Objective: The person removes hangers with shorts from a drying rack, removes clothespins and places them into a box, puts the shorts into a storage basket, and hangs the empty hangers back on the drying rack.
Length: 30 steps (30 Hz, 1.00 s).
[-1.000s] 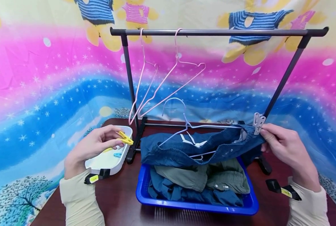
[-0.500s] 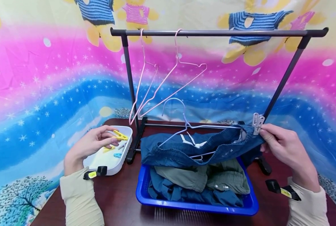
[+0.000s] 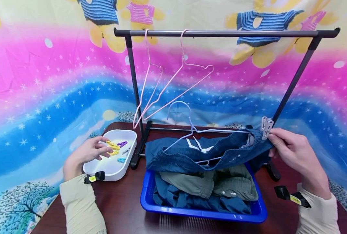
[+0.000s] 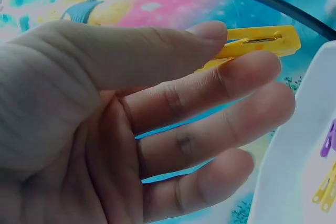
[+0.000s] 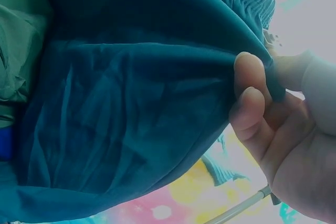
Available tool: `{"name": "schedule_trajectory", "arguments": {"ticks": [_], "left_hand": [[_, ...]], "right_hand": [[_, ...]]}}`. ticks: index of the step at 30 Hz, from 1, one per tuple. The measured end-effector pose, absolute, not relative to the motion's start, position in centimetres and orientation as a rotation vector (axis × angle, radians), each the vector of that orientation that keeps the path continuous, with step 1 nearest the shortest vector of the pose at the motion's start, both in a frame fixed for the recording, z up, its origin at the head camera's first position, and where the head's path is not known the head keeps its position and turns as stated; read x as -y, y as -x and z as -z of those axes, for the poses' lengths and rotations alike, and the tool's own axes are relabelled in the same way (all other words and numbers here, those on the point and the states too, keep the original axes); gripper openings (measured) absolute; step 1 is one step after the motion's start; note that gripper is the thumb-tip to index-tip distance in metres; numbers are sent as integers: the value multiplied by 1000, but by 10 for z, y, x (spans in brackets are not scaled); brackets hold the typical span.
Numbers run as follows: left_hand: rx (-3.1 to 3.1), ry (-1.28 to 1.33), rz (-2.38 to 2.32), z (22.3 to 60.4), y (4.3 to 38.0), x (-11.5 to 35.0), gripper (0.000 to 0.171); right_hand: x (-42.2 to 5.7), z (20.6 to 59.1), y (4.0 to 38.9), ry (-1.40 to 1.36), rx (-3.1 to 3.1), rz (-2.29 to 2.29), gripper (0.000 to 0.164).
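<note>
My left hand (image 3: pixel 88 153) pinches a yellow clothespin (image 4: pixel 262 40) between thumb and index finger, over the white tray (image 3: pixel 109 178). In the left wrist view its other fingers are spread slightly apart. On the right, my right hand (image 3: pixel 293 149) pinches the waistband end of dark blue pants (image 5: pixel 131 114). Pale grey clothespins (image 3: pixel 266 127) clip that same end, just beside my fingertips. A lilac hanger (image 3: pixel 192 125) lies with its lower part inside the elastic waistband, its hook standing up. The waistband's left end shows no clothespin.
Inside the tray lie a purple clothespin (image 3: pixel 122 144), a blue clothespin (image 3: pixel 121 160) and others. The blue basket (image 3: pixel 204 216) under the pants holds green and blue garments. Behind stands a dark rack (image 3: pixel 226 33) with pink hangers (image 3: pixel 182 66) on its left half.
My left hand has moved left and back over the tray with the yellow clothespin, uncovering the purple one. My right hand and the pants stay in place.
</note>
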<state>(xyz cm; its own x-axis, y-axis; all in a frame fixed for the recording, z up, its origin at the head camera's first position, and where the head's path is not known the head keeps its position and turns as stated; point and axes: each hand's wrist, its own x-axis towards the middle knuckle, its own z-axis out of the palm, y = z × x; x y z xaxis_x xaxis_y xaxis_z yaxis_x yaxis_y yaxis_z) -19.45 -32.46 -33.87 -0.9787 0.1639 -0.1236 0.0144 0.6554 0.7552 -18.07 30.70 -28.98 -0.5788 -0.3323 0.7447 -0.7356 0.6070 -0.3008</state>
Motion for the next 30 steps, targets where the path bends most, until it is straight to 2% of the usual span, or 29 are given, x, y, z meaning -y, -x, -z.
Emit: {"name": "schedule_trajectory", "arguments": {"ticks": [11,22,30], "left_hand": [[-2668,-43,-1200,358,200,334,49],[-2683,-5,-1122,363,202,337,53],[-2703,134,-1040,367,204,343,55]], "right_hand": [[-306,289,180,-836,2177,-802,23],[-306,288,178,-829,2201,-814,22],[-306,289,179,-841,2195,-804,24]]}}
